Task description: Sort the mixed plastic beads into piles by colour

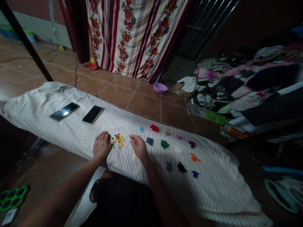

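A mixed pile of small yellow, orange, green and red pieces (118,141) lies on the striped cloth (113,121). At its left edge my left hand (102,145) rests on the cloth, fingers stretched forward and holding nothing visible. My right hand (139,147) hovers right of the pile, thumb and fingertips drawn together; anything between them is too small to make out. Yellow pieces (136,155) show partly under that hand. Light green pieces (154,163) lie near its wrist. Beyond it are single-colour heaps, among them dark grey pieces (150,141), green pieces (164,144) and red pieces (154,128).
Farther right lie orange pieces (195,157), black pieces (181,167) and purple pieces (195,174). Two phones, one dark (65,111) and one light-edged (93,114), lie at the left. A pink basin (160,88) and heaped clothes (246,78) are on the floor beyond.
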{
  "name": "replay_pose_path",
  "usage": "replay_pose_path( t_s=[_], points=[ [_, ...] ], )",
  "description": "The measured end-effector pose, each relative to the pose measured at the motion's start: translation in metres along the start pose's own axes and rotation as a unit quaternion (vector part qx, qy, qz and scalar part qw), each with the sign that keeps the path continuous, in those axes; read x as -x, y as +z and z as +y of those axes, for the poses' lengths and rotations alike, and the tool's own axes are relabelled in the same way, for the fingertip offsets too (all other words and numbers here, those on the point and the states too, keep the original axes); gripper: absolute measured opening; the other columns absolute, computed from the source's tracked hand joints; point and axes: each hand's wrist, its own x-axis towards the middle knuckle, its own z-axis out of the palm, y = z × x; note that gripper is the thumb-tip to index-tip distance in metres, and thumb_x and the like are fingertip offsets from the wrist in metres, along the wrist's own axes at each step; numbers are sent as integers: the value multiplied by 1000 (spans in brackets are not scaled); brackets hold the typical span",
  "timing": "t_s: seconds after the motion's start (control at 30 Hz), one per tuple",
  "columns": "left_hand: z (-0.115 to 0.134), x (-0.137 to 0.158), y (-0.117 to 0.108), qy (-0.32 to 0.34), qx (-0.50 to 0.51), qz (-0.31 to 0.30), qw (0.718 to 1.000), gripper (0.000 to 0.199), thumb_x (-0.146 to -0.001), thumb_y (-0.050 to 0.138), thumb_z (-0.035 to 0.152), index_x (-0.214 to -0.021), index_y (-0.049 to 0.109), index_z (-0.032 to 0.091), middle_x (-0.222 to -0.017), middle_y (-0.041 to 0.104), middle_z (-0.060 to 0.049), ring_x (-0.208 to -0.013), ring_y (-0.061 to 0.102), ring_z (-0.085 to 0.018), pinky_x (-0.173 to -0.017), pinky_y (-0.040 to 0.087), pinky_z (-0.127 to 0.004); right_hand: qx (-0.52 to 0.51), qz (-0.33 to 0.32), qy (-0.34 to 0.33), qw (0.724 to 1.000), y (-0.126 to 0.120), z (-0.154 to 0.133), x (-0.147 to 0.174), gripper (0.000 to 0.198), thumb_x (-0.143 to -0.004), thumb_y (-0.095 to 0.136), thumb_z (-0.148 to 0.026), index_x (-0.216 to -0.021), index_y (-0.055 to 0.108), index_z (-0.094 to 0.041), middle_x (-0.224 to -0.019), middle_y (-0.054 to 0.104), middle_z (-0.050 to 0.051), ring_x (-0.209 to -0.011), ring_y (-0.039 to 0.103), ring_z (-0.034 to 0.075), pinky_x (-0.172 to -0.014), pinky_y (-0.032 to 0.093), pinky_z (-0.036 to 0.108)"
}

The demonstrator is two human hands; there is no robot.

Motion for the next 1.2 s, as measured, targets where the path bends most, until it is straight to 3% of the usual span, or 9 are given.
replay_pose_path(
  t_s=[0.1, 0.27, 0.57, 0.77, 1.2],
  points=[
    [-1, 0, 2, -1, -1, 4, 1000, 23, -87, 44, 18, -101, 61, 16, -117, 65, -12, -111, 57, -26, -93, 43, -40, 42, -39, 1, 998, 26, -19, 3, 24, -84, 50, -18, -96, 71, -20, -94, 68, 6, -90, 64, 17, -85, 52, 30],
    [0, -1, 0, 2, 4, 15, 1000, 22, -87, 43, 17, -101, 61, 15, -116, 65, -13, -110, 57, -26, -94, 43, -40, 116, -32, 34, 992, 44, -32, 10, 27, -84, 49, -14, -100, 70, -22, -99, 67, 6, -96, 62, 17, -91, 49, 30],
    [1, -1, -3, 0, 6, 9, 1000, 22, -87, 42, 15, -99, 60, 16, -116, 65, -13, -113, 56, -26, -94, 42, -40, 202, -48, 46, 977, 55, -43, 21, 29, -87, 51, -18, -111, 67, -22, -104, 65, 7, -103, 59, 19, -93, 45, 29],
    [0, 0, 0, -3, 8, 11, 1000, 23, -87, 42, 15, -99, 61, 16, -117, 64, -13, -113, 56, -27, -95, 42, -40, 236, -65, 64, 967, 56, -52, 17, 27, -88, 50, -18, -109, 66, -23, -105, 65, 5, -102, 59, 18, -90, 45, 27],
    [1, -1, -4, -11, 35, -6, 999, 25, -87, 41, 15, -101, 61, 16, -118, 63, -15, -116, 54, -27, -96, 41, -42, 226, -52, 22, 973, 67, -45, 20, 29, -87, 51, -18, -112, 64, -26, -108, 65, 5, -104, 58, 19, -93, 44, 31]
  ],
)
